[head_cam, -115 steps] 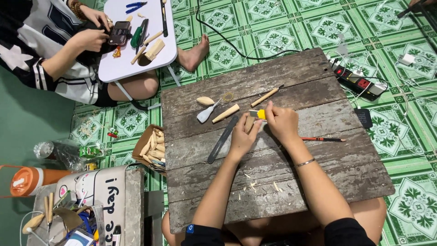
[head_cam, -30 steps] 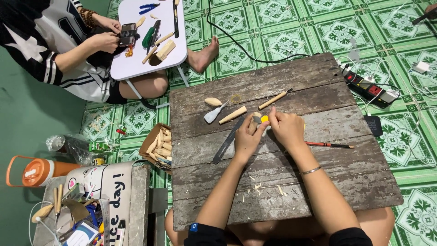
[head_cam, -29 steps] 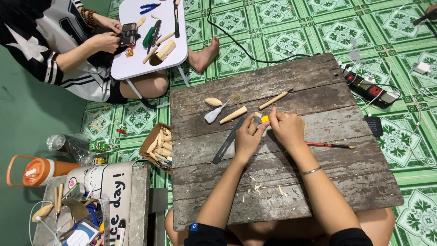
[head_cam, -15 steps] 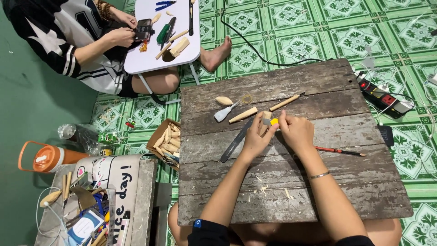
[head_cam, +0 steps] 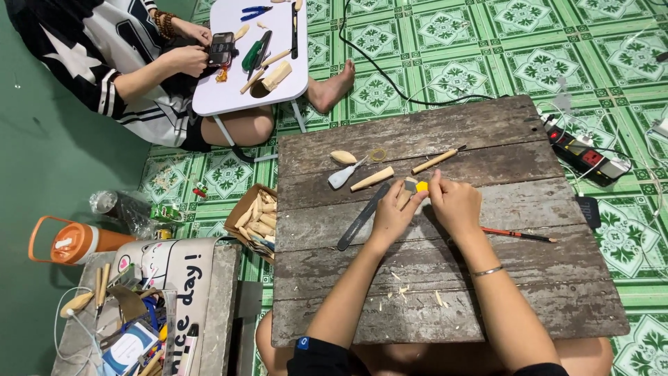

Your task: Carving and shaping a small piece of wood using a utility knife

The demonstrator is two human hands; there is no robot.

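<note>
Pinching one small wooden piece (head_cam: 409,188) — left hand (head_cam: 391,217) and right hand (head_cam: 454,206), each grip closed, above the plank table (head_cam: 445,292).

Small wooden piece (head_cam: 408,186) between both hands' fingers (head_cam: 417,198)

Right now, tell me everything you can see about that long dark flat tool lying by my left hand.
The long dark tool is a flat, slim strip, dark grey, likely a file or blade, though its surface is too small to read. It lies flat on the weathered wooden board, slanting from lower left up toward the left hand. Its upper end reaches under the fingers; whether they touch it cannot be told. Its lower end is rounded and lies free.
</note>
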